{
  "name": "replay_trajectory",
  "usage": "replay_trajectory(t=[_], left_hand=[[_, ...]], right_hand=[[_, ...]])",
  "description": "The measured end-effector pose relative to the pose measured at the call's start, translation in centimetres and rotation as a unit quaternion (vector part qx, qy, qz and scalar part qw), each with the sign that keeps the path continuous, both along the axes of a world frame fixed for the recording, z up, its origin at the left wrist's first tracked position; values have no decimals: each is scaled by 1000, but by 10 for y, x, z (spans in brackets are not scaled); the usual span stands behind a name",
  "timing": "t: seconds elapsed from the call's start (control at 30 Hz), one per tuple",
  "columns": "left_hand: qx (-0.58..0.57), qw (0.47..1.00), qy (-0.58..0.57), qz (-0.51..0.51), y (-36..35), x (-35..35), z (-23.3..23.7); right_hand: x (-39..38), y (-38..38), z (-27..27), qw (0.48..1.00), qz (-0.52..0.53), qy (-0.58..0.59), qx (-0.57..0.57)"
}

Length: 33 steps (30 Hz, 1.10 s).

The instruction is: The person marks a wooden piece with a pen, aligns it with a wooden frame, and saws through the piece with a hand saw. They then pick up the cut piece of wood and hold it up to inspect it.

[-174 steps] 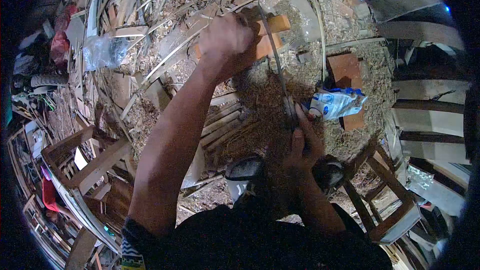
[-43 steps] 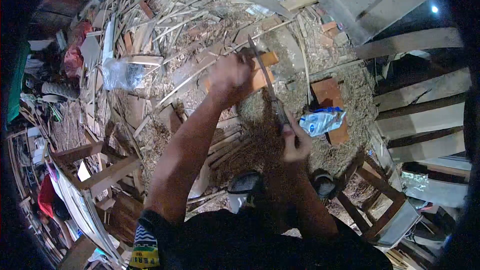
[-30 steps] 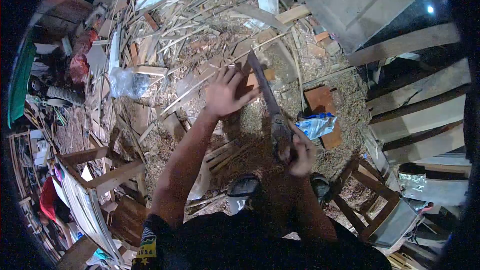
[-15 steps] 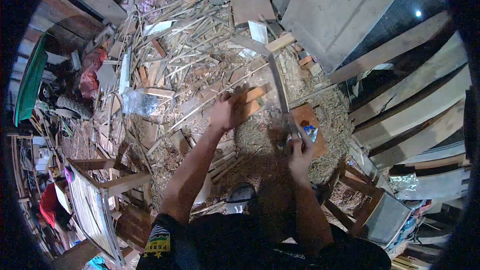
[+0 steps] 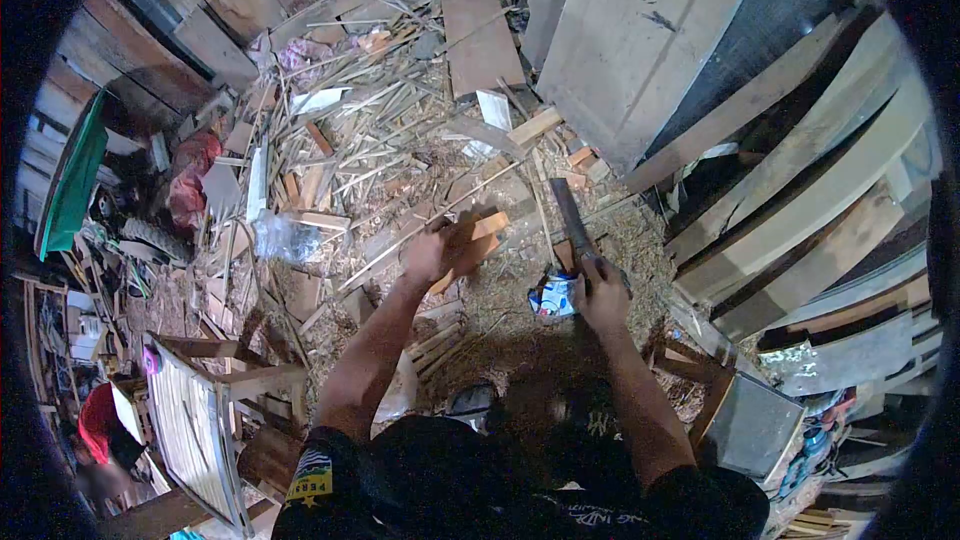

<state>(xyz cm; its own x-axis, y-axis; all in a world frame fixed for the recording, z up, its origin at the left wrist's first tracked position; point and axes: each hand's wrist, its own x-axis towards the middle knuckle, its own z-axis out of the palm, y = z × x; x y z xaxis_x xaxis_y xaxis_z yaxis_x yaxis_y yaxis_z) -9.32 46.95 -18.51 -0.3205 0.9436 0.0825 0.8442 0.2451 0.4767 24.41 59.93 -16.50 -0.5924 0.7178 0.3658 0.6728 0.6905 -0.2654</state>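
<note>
My left hand (image 5: 430,252) is closed on one end of a short orange-brown wood block (image 5: 484,228), which points away to the right over the littered ground. Another orange-brown wood face (image 5: 466,264) shows just below it. In my right hand (image 5: 603,300) is a machete (image 5: 572,218), its long dark blade pointing forward and slightly left, apart from the block. A blue and white packet (image 5: 552,295) lies right beside my right hand, partly hidden by it.
Wood strips and offcuts (image 5: 370,130) cover the ground ahead. Large boards (image 5: 640,60) lean at the back right, curved planks (image 5: 800,230) along the right. A wooden stool (image 5: 745,430) is at lower right, a slatted frame (image 5: 190,420) at lower left. A person in red (image 5: 98,425) is far left.
The machete has swung right, away from the wood block, and its blade looks shorter from here. My left hand still holds the block, and the whole view has shifted slightly.
</note>
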Motion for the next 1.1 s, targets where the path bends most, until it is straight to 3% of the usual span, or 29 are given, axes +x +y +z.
replay_trajectory(t=[0.07,0.13,0.2,0.23,0.3,0.33,0.4,0.5,0.53,0.63,0.67,0.83,0.9,0.97,1.0,1.1], left_hand=[[29,999,-25,-28,5,-5,1],[1,998,-24,-65,13,-1,32],[13,996,-24,-82,24,6,56],[24,995,-28,-95,30,10,63],[34,991,-24,-128,49,15,74],[42,987,-24,-155,58,19,79],[44,985,-9,-167,73,30,93],[56,983,16,-172,89,44,122],[70,983,26,-169,93,48,131],[103,977,37,-184,109,48,156],[97,977,37,-187,113,45,166],[6,990,30,-139,118,42,197],[-6,993,5,-119,119,40,191],[96,989,54,-102,117,40,174],[102,991,26,-88,117,47,189],[110,993,-35,-40,112,48,177]], right_hand=[[-6,4,19,998,-25,-46,39],[-18,15,27,991,-54,-91,77],[-34,34,26,979,9,65,-193],[-42,42,34,979,5,68,-192],[-60,60,51,912,93,180,-355],[-68,70,45,913,90,182,-355],[-84,86,48,839,96,251,-472],[-84,99,73,798,56,249,-545],[-83,102,78,760,82,323,-557],[-72,115,110,773,65,289,-562],[-69,115,121,747,53,330,-574],[-53,128,150,741,50,348,-572],[-49,129,159,750,51,340,-565],[-48,133,166,788,57,324,-521],[-53,134,158,742,83,398,-534],[-43,139,151,737,76,373,-559]])
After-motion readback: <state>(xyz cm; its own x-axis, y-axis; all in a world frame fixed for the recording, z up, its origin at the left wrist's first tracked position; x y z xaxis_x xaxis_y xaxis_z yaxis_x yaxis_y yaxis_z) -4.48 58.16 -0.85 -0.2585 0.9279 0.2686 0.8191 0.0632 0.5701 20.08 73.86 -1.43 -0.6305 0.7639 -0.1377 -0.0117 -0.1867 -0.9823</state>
